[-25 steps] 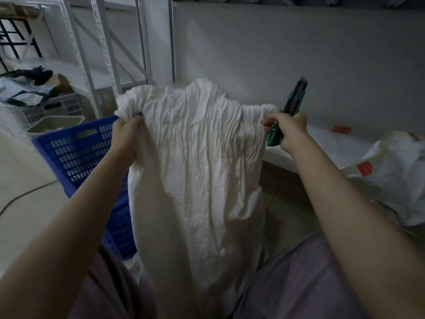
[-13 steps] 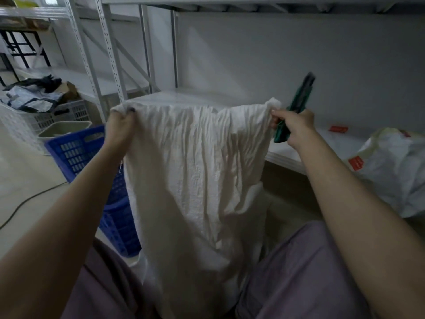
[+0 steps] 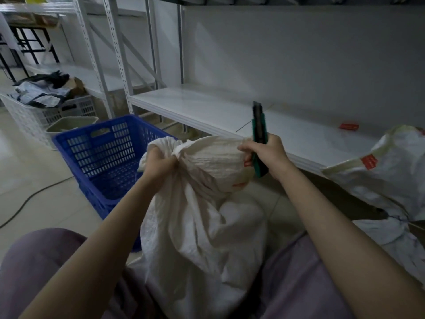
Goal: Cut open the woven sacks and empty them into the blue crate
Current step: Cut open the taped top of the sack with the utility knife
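Note:
A crumpled white woven sack [image 3: 202, 226] hangs between my knees. My left hand [image 3: 158, 165] grips a bunched fold at its top left. My right hand [image 3: 266, 155] holds a green utility knife [image 3: 259, 139] upright, blade end up, and its fingers also pinch the sack's top right edge. The blue crate [image 3: 101, 157] stands on the floor just left of the sack, and what I see of its inside holds nothing. A second white sack [image 3: 388, 178] with red labels lies at the right against the shelf.
A low white shelf [image 3: 230, 111] runs behind the sack, with a small red tag [image 3: 348, 126] on it. At the left stand a white basket [image 3: 34, 113] of crumpled packaging and a grey bin [image 3: 71, 124]. A cable [image 3: 27, 199] crosses the floor.
Both hands have dropped from about shelf height and come closer together. The sack, spread wide and flat before, is now gathered and bunched at the top.

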Demonstrator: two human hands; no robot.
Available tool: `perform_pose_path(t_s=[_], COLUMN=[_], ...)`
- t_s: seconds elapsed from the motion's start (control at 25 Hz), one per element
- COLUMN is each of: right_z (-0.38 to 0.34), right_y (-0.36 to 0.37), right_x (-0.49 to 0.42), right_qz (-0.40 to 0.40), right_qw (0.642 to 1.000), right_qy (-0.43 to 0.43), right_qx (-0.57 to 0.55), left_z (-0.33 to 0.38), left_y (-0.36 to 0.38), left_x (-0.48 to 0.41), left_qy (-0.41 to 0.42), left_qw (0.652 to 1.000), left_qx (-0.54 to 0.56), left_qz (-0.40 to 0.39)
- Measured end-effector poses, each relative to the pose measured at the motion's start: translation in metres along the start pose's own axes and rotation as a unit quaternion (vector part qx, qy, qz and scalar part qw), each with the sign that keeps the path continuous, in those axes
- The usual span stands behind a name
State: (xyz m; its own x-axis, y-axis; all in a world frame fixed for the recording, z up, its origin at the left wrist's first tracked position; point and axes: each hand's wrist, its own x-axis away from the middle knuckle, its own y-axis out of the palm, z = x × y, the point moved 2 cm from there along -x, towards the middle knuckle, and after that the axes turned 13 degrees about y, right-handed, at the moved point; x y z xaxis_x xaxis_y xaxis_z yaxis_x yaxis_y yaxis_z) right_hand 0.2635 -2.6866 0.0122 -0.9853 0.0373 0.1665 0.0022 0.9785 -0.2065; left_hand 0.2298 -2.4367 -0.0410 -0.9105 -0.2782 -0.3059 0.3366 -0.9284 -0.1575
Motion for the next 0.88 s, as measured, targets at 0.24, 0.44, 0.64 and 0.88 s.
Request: perform_pose_path(t_s=[0.24, 0.44, 0.64, 0.88], right_z=[0.02, 0.008, -0.01, -0.053], right_y=[-0.004, 0.023, 0.008, 0.015], right_x=[-0.021, -0.026, -0.026, -0.013], right_qz=[-0.031, -0.12, -0.072, -0.119], right_qw=[0.968, 0.955, 0.978, 0.975], right_qy=[0.223, 0.249, 0.194, 0.172], right_qx=[-0.108, -0.105, -0.04, 0.078], left_z=[-0.005, 0.015, 0.038, 0.093], left_y=[-0.023, -0.017, -0.045, -0.07], left_x=[-0.003, 0.013, 0.011, -0.02], left_qy=[-0.024, 0.005, 0.031, 0.123], left_qw=[0.999, 0.965, 0.992, 0.992], left_qx=[0.019, -0.006, -0.013, -0.027], left_qz=[-0.035, -0.263, -0.118, -0.02])
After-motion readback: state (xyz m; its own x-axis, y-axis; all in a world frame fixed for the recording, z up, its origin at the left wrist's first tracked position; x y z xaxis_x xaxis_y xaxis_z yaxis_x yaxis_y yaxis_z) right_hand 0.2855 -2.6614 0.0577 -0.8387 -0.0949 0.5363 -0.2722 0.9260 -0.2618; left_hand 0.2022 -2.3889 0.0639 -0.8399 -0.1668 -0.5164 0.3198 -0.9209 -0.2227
